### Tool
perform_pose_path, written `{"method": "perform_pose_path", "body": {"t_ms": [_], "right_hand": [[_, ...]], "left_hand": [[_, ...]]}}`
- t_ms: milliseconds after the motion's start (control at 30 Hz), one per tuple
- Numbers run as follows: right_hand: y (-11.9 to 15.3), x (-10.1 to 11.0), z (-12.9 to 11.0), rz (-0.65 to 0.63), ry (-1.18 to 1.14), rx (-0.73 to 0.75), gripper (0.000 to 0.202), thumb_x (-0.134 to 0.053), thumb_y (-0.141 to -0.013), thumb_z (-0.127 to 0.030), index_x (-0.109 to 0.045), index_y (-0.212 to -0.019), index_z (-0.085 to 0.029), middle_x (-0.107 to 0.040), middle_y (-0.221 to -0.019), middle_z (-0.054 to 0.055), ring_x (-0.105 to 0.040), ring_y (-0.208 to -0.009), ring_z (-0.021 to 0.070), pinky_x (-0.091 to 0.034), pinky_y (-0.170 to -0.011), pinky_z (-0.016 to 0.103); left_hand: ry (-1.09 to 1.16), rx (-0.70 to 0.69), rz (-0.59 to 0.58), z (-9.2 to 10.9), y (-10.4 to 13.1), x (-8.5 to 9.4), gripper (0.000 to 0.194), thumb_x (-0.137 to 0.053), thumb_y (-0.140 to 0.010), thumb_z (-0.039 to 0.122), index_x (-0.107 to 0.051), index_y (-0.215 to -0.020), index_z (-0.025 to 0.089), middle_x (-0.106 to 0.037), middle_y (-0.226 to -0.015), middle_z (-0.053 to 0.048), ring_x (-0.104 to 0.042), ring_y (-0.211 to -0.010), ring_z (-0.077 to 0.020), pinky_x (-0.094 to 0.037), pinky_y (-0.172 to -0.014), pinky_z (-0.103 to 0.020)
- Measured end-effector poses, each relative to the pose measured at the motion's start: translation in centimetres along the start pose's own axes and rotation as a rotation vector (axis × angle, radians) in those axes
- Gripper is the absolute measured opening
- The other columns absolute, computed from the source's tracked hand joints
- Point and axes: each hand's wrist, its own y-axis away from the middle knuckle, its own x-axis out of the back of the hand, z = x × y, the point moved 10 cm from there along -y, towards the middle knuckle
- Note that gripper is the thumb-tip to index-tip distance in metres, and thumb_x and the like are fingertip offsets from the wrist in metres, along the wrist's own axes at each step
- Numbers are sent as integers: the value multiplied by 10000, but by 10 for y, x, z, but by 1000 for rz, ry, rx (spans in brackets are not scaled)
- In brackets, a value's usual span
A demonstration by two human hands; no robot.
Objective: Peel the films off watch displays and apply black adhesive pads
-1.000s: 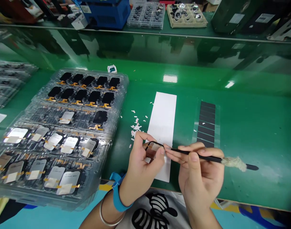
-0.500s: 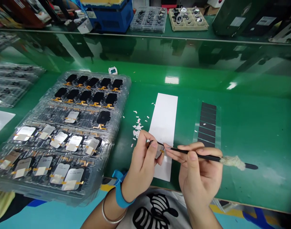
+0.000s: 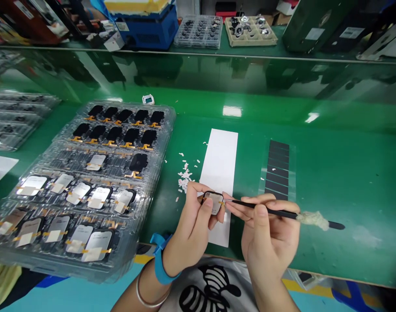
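Observation:
My left hand (image 3: pixel 193 221) is closed on a small display module (image 3: pixel 215 203), a silvery back in a black frame, with the thumb on its face. Black tweezers (image 3: pixel 279 212) with a pale wrapping near the rear end are pinched in my right hand (image 3: pixel 271 238). Their tips meet the module's right edge, by a bit of orange tape. Below the hands lies a white paper strip (image 3: pixel 219 160). Small white scraps (image 3: pixel 185 175) are scattered left of the strip.
Stacked clear trays (image 3: pixel 120 162) with black and silver modules fill the left. A sheet of dark strips (image 3: pixel 277 164) lies right of the paper. A small white device (image 3: pixel 148 99) sits behind the trays. A shelf (image 3: pixel 198 51) at the back holds boxes and parts trays.
The module in my left hand has tilted so that more of its silvery back and black frame shows. The whole view has shifted slightly. Both grips are kept.

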Motion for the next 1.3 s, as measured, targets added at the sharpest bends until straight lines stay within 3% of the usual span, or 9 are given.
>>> {"method": "perform_pose_path", "body": {"t_ms": [133, 567, 633, 700, 833, 967, 1100, 1300], "right_hand": [[0, -1, 0, -3, -34, 7, 149, -527, -972, -102, -516, -997, -248, -642, -924, -15, -761, -832, 155, -696, -695, 340], [1, -1, -1, -4, 0, 7, 132, -525, -976, -121, -505, -1003, -249, -643, -926, -11, -763, -854, 169, -690, -698, 338], [-2, 6, -8, 24, 39, 42, 120, -540, -970, -130, -507, -995, -244, -649, -919, -8, -760, -863, 179, -684, -707, 355], [-10, 26, -23, 104, 123, 135, 115, -574, -951, -136, -517, -975, -233, -660, -895, -8, -751, -846, 175, -670, -723, 360], [-25, 90, -58, 302, 340, 322, 140, -677, -897, -177, -545, -922, -214, -682, -841, -10, -730, -802, 155, -633, -715, 309], [-37, 129, -53, 211, 458, 147, 199, -730, -866, -227, -543, -933, -211, -741, -863, 19, -744, -680, 159, -620, -608, 266], [-29, 123, -35, 80, 482, 5, 251, -770, -831, -237, -540, -929, -213, -734, -831, 4, -745, -653, 142, -639, -658, 262], [-23, 108, -13, 12, 487, -44, 210, -720, -874, -216, -537, -978, -214, -695, -865, -6, -749, -721, 130, -640, -692, 250]], "left_hand": [[13, -6, 7, 1, -1, 1, 69, -359, -1057, 270, -405, -1020, 235, -563, -711, 34, -474, -625, -122, -398, -577, -223], [0, -33, -7, 3, 0, 1, 77, -381, -1057, 305, -406, -1040, 234, -566, -720, 28, -458, -623, -122, -380, -575, -237], [-46, -25, 5, 3, 0, 3, 93, -346, -1073, 316, -392, -1046, 241, -570, -726, 31, -441, -604, -118, -374, -575, -244], [-111, -25, -5, 3, 2, 3, 62, -336, -1077, 293, -376, -1054, 251, -607, -778, 23, -441, -610, -120, -396, -614, -265], [-233, -61, -119, 7, 8, -14, 61, -316, -1082, 280, -373, -1099, 263, -667, -968, -36, -524, -729, -148, -442, -729, -323], [-360, -36, -273, 1, 14, -43, 114, -311, -1080, 272, -411, -1134, 262, -650, -1050, -73, -586, -801, -165, -467, -731, -325], [-589, -34, -394, -12, 11, -68, 120, -365, -1063, 266, -467, -1123, 249, -658, -985, -68, -614, -751, -183, -445, -631, -303], [-775, -89, -423, -21, 2, -75, 156, -452, -1028, 233, -562, -1137, 248, -702, -914, -50, -683, -787, -233, -464, -633, -303]]}}
